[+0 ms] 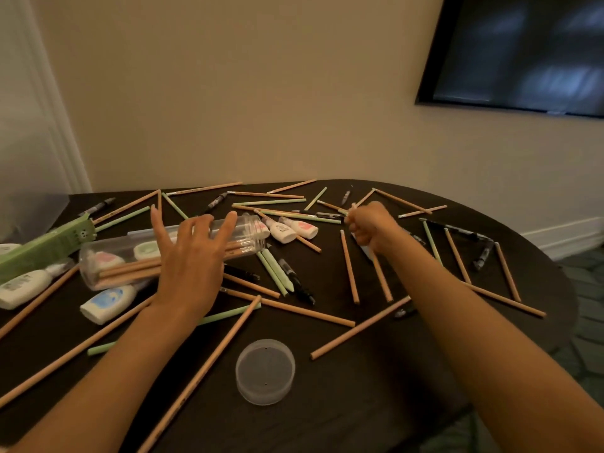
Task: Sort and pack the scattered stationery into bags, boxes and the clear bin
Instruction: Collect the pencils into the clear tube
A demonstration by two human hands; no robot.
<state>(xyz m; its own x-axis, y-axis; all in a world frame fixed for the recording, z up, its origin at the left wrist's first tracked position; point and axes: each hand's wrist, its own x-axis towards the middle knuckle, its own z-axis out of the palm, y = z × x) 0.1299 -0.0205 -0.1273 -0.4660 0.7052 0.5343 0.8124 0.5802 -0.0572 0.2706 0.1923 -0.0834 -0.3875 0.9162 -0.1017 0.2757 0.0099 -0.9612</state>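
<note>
A clear plastic tube lies on its side at the left of the dark table, with several tan pencils and small correction-tape cases inside. My left hand rests on top of the tube with fingers spread and straight. Its round clear lid sits near the front edge. My right hand is curled round a tan pencil whose lower end sticks out toward me. Tan pencils, pale green pencils and black pens lie scattered all over the table.
A green box lies at the left edge beside white correction-tape cases. A clear bin stands at the far left corner. Two more white cases lie mid-table. A dark screen hangs on the wall.
</note>
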